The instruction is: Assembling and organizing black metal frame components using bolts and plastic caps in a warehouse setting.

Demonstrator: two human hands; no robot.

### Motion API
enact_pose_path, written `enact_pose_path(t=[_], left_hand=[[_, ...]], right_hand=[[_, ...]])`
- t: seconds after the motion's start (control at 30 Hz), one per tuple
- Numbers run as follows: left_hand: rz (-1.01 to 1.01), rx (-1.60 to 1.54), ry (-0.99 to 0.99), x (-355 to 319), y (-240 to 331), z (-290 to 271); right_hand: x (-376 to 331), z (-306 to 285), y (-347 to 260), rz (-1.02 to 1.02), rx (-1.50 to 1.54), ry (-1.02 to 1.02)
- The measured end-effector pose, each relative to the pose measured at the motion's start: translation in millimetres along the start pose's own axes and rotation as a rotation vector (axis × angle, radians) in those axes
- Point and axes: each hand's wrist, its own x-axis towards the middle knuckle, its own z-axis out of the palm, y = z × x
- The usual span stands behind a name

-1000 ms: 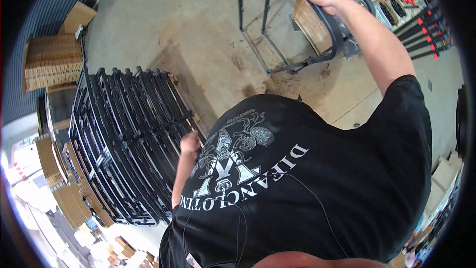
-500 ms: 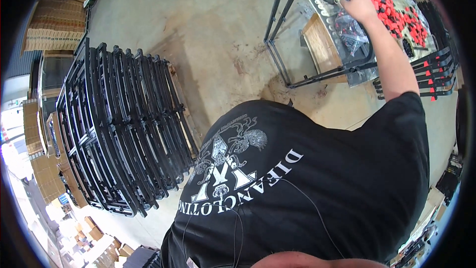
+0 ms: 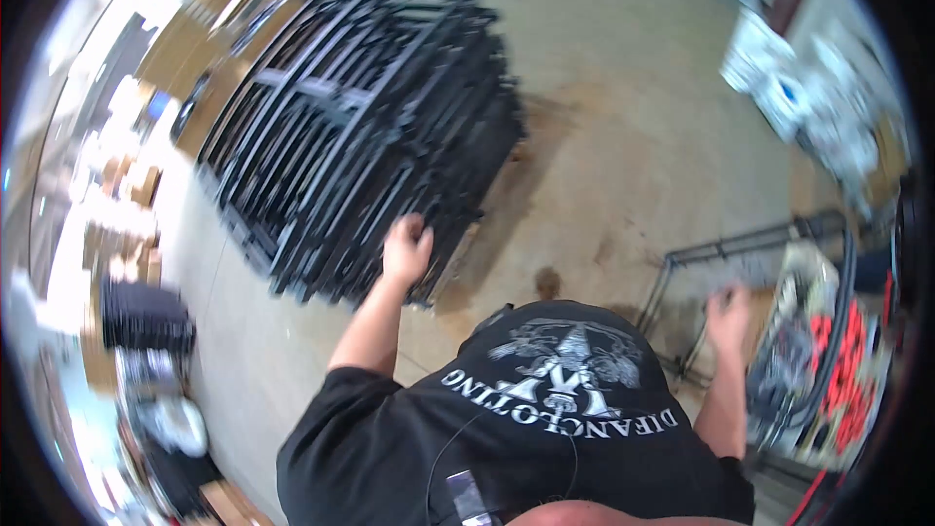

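Now left hand (image 3: 407,245) at stacked black frames' (image 3: 360,117) edge, bare concrete floor (image 3: 633,136) beside

Bright, even daylight washes the pale concrete floor (image 3: 623,117), glare blows out the upper-left rim, motion blur smears the stacked black metal frames (image 3: 360,127) and the right edge, and fisheye curvature bends everything toward a dark border.
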Motion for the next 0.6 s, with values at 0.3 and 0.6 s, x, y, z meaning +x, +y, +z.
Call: enact_pose_path(t=[0.3, 0.6], left_hand=[[-0.288, 0.630, 0.193, 68.8, -90.8, -225.4], [-0.088, 0.445, 0.574, 75.4, -150.2, -293.5]], right_hand=[[-10.4, 202.7, -137.5, -0.189, 0.060, -0.770], [20.8, 317.0, -303.1, -0.310, -0.013, -0.818]])
